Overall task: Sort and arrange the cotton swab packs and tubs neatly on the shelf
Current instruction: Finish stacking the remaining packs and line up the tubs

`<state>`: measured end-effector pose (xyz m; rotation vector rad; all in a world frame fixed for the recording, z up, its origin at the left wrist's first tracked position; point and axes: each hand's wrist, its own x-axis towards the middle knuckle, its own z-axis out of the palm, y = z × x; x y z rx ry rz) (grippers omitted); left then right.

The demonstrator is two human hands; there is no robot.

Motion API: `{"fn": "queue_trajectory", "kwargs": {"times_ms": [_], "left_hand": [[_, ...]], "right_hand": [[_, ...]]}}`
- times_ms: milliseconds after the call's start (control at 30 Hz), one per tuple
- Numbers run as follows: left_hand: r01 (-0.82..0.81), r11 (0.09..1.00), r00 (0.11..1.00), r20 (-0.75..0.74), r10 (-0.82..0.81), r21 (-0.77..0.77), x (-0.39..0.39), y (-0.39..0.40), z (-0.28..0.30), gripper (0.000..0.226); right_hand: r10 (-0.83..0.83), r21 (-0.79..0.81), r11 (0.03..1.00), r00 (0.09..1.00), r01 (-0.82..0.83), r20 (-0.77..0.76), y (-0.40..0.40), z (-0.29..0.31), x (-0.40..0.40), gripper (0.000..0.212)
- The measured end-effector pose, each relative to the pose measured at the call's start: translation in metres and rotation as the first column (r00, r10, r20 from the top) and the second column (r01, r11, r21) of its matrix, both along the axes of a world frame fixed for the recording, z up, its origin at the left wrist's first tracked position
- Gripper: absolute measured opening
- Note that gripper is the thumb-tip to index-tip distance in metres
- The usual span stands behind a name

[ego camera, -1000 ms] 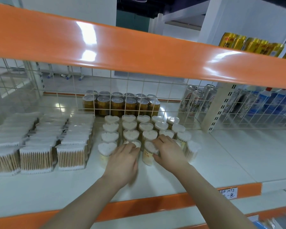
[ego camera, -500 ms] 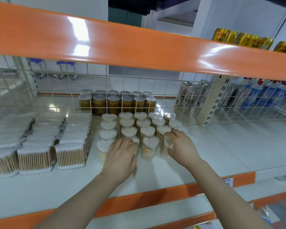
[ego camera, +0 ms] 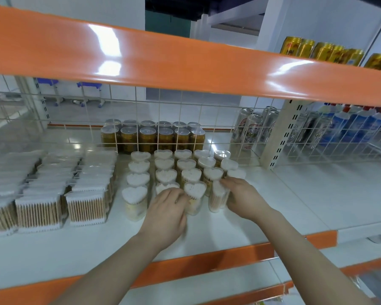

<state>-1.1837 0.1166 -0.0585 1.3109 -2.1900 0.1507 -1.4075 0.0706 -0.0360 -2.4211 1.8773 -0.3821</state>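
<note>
White and glossy, the shelf (ego camera: pixel 262 219) carries two kinds of cotton swab stock side by side. On its left part stand the flat swab packs (ego camera: pixel 53 188), packed in close rows running back toward the wire grid (ego camera: pixel 180 119). Just right of them stand the heart-shaped tubs (ego camera: pixel 180 170) in several columns, their clear lids showing white swab tips.

The left hand (ego camera: pixel 166 211) lies at the front of the tub group with its fingers curled against a front tub (ego camera: pixel 166 187) that it largely hides; whether it truly grips that tub cannot be told. Just beside its fingertips stands another front tub (ego camera: pixel 194 198), upright. The right hand (ego camera: pixel 243 198) wraps its fingers round the side of the rightmost front tub (ego camera: pixel 218 198), holding it upright on the shelf, close to the neighbouring column.

Behind the grid stand gold cans with clear caps (ego camera: pixel 152 137), and to their right some silver drink cans (ego camera: pixel 250 130). A broad orange shelf edge (ego camera: pixel 185 62) crosses the top of the view, with yellow cans (ego camera: pixel 321 50) on it at the far right.
</note>
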Motion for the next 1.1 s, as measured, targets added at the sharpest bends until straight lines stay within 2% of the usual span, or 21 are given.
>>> {"fn": "queue_trajectory", "kwargs": {"times_ms": [367,500,667,767,1100], "left_hand": [[-0.027,0.998,0.999,-0.025,0.026,-0.053,-0.031,-0.006,0.001,0.034],[-0.069,0.996,0.997,-0.025,0.067,-0.056,-0.038,-0.007,0.000,0.035],[-0.145,0.989,0.989,-0.031,0.144,-0.024,-0.040,-0.006,0.000,0.033],[-0.180,0.983,0.984,-0.009,0.180,-0.026,-0.041,-0.006,0.000,0.030],[-0.212,0.976,0.976,0.029,0.214,-0.054,-0.078,-0.001,0.003,0.031]], "right_hand": [[0.054,-0.006,0.998,0.982,-0.056,-0.180,0.010,0.011,-0.011,0.048],[0.126,0.017,0.992,0.987,-0.125,-0.102,0.019,0.010,-0.013,0.039],[0.164,0.021,0.986,0.985,-0.165,0.051,0.026,0.015,-0.012,0.044],[0.172,-0.040,0.985,0.983,-0.169,0.070,0.021,0.017,-0.016,0.040],[0.286,0.071,0.954,0.955,-0.292,0.081,0.004,0.026,-0.021,0.044]]}}
